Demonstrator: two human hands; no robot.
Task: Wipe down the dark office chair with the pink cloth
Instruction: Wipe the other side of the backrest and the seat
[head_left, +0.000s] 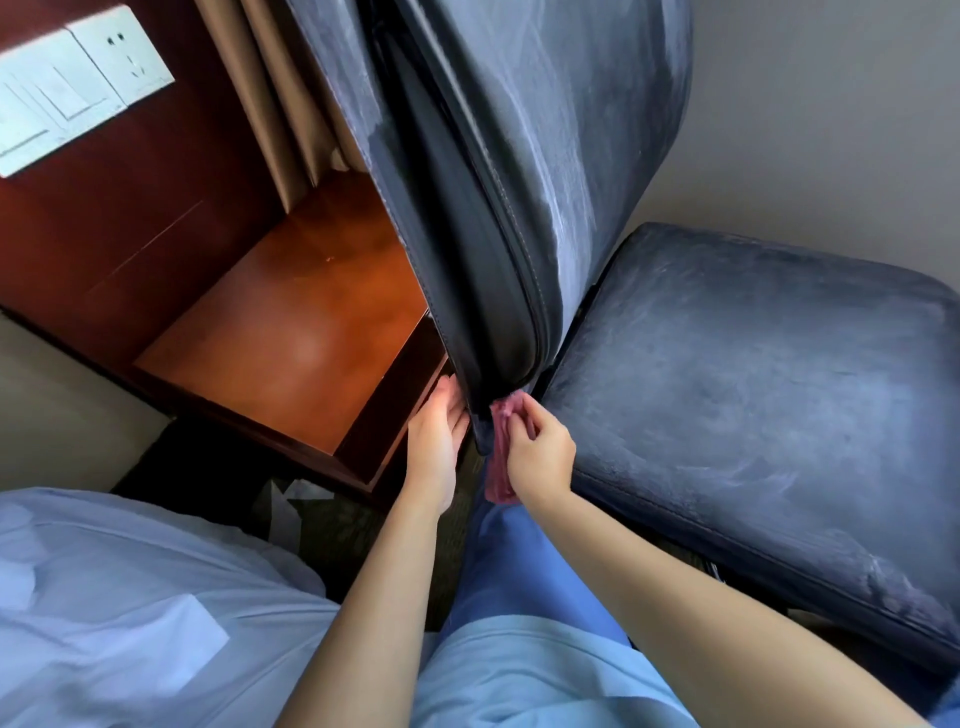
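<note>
The dark office chair (727, 395) fills the right side and the top middle of the view. Its tall back (519, 156) stands up from the back edge of the seat (753, 405), and both look soft and blue-gray with pale streaks on them. The side of the back is smooth and black with a line of stitching. The pink cloth (501, 452) is at the bottom corner of the chair back, right where the back meets the seat. The right hand (540, 449) holds the cloth, with its fingers curled and pinching the top of it against that corner, while the rest of the cloth hangs down below the hand. The left hand (436, 441) is just beside it on the other side of the chair back. Its fingers are straight and close together, and they lie flat against the dark edge of the back. To the left of the chair is a shiny brown wooden tabletop (291, 332), very near the left hand. Above it, on a dark red wooden panel, are white wall switches (67, 88). A beige curtain (280, 93) hangs behind the chair back. At the bottom, the person wears light blue clothes (130, 623).
</note>
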